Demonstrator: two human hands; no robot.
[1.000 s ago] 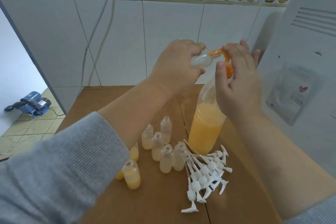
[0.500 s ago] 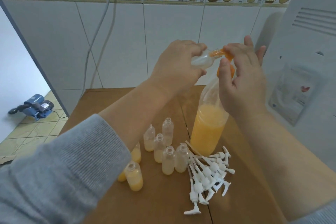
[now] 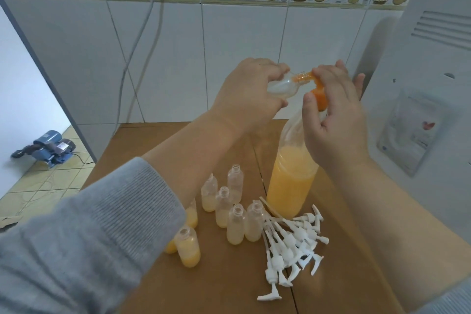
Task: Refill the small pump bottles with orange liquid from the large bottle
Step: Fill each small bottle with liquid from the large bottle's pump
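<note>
The large clear bottle [image 3: 290, 183] stands on the wooden table [image 3: 216, 288], about half full of orange liquid. My right hand [image 3: 334, 122] curls over its orange pump head [image 3: 319, 98], thumb at the side. My left hand [image 3: 244, 94] grips a small clear bottle [image 3: 280, 85] held sideways, its mouth against the pump spout. Several open small bottles [image 3: 235, 222] with pale liquid stand left of the large bottle. Small bottles with orange liquid [image 3: 190, 247] stand nearer my left sleeve, partly hidden by it.
A pile of white pump tops [image 3: 293, 239] lies on the table in front of the large bottle. A white appliance [image 3: 420, 84] stands close on the right. The tiled wall with hanging cables [image 3: 142, 33] is behind. A blue machine [image 3: 48, 148] sits on the floor at left.
Both hands stay at the pump spout. My right hand has shifted slightly on the pump head, and more of the orange pump shows beside the thumb.
</note>
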